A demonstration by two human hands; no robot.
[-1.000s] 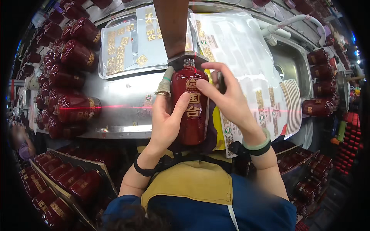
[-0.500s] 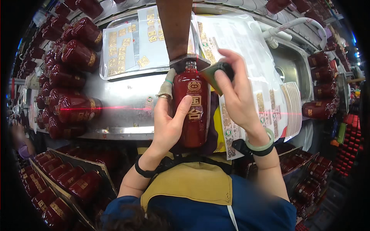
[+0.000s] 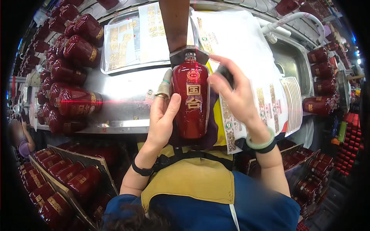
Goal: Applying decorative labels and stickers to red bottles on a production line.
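Red bottle (image 3: 191,123) lies at counter (image 3: 123,90) (metal) — bottles (image 3: 81,102) flanking.

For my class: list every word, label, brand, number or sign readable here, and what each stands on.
Wording is described here, not copied out.
Central red bottle: two large, clear gold characters below an emblem with small lettering.
Pale sheets, upper left: gold characters, mostly too small or glare-washed.
White sheets, right: green round marks; print too small.
Red bottles, left: gold characters, mostly too small or blurred.

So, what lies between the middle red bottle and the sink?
In the head view: the right hand with a dark object, a yellow strip, white sheets and a fanned stack.
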